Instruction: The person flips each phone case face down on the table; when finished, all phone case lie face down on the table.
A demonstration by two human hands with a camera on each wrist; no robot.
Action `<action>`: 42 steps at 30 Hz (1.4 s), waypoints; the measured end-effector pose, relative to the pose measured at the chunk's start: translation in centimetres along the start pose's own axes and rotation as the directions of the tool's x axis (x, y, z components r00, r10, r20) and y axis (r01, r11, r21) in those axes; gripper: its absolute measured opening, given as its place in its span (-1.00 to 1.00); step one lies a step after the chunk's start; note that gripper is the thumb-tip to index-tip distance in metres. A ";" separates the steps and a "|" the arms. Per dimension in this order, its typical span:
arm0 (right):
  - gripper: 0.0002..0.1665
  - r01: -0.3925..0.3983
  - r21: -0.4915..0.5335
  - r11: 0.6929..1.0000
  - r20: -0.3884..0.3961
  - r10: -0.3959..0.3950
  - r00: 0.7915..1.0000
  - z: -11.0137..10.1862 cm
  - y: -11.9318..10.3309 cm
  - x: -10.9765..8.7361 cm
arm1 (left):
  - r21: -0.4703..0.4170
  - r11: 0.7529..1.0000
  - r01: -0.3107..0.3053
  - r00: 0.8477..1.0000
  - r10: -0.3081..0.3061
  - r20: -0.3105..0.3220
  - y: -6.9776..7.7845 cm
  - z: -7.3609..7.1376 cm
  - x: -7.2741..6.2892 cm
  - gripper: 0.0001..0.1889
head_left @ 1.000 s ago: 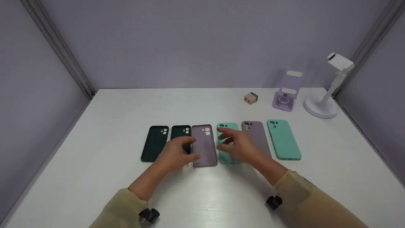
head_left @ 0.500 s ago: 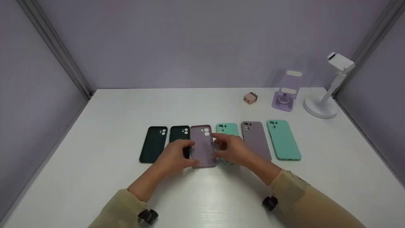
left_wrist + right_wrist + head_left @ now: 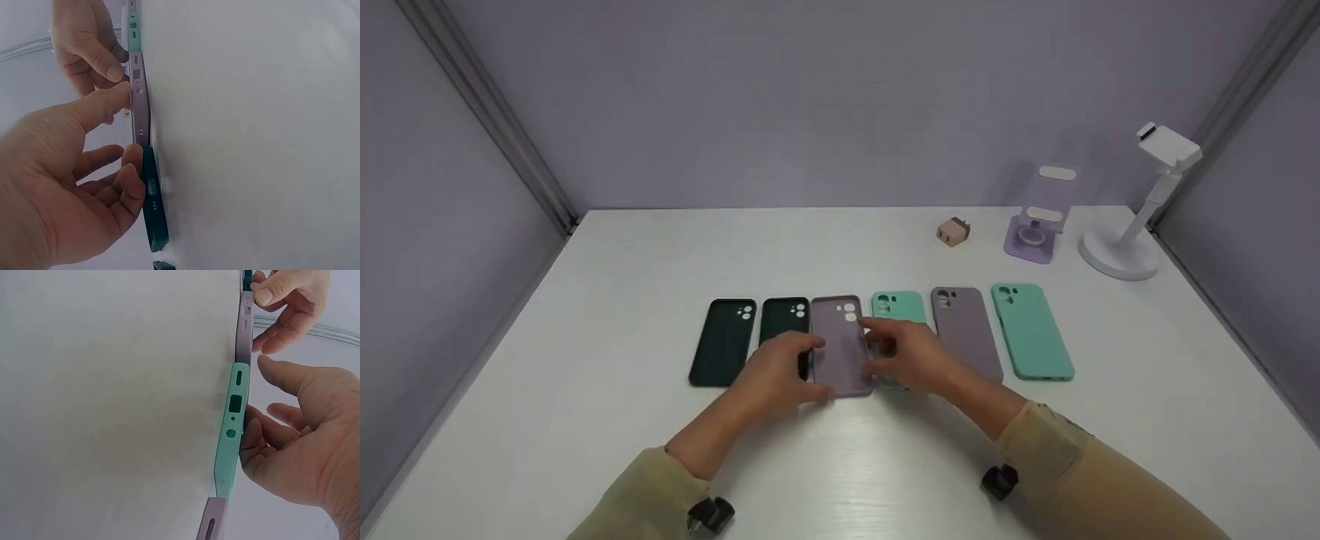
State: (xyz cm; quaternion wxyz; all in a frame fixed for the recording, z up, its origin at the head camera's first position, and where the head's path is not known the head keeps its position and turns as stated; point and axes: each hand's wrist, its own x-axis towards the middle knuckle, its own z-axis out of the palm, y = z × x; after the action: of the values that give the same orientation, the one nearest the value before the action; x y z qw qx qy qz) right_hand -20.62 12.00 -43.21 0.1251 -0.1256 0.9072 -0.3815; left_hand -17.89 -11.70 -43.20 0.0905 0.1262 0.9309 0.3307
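Observation:
Between my two hands a mauve phone case (image 3: pixel 840 360) lies hollow side up on the white table. The left hand (image 3: pixel 776 371), fingers loosely bent, reaches over a dark green case (image 3: pixel 785 311), with its thumb at the lower edge of the mauve one. In the left wrist view its other fingertips sit against the dark green case (image 3: pixel 156 219). At the opposite side, the right hand (image 3: pixel 911 356) has thumb and index finger spread along the mauve case's right edge. It partly covers a mint green case (image 3: pixel 911 303), whose port end (image 3: pixel 226 455) shows in the right wrist view.
Another dark green case (image 3: pixel 723 345) lies at the row's left end. Toward the right are a second mauve case (image 3: pixel 971 330) and a larger mint case (image 3: pixel 1035 334), backs up. Behind stand a pink charger plug (image 3: pixel 952 232), a purple phone stand (image 3: pixel 1030 241) and a white stand (image 3: pixel 1121 255).
The right hand has moved left and down, from over the mint case to the mauve case's right edge. The left hand has barely shifted; the cases stay in their row.

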 end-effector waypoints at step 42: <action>-0.27 -0.050 0.412 0.910 -0.068 0.085 0.994 -0.2 0.2 0.6 | -0.264 0.955 0.135 0.990 -0.118 0.079 1.9 -1.1 1.4 -0.08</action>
State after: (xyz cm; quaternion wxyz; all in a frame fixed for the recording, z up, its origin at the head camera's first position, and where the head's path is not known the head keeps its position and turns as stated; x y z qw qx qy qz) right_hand -21.23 12.11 -43.26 0.1233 -0.0488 0.8154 -0.5635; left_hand -19.16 -10.57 -41.25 0.1569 0.0632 0.8803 0.4432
